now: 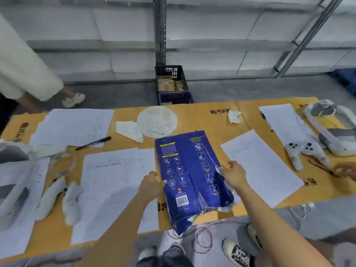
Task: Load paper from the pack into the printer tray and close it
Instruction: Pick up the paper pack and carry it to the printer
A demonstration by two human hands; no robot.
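Table (202, 116): a long wooden top, covered with loose written sheets, one pen, tissues and a white controller at the far right
Printer: no printer and no tray is visible in this view
Paper pack (189, 174): blue wrapper, lying flat in the middle of the table between the two hands; its long axis runs from the person toward the far edge, a little tilted; the near end is torn open and hangs over the table edge
Written sheets (113, 187): they lie touching the pack at its left side; one more sheet is just beside it at the right
Left hand (152, 185): at the left edge of the pack, fingers curled onto the wrapper, so it seems to grip this edge
Right hand (234, 174): at the torn right edge, fingers half open and resting on the wrapper; a firm grip I cannot confirm
Nearer hand: both are equally near, one each side
Step, as I judge: to open the wrapper and take the paper out; loading is not yet begun
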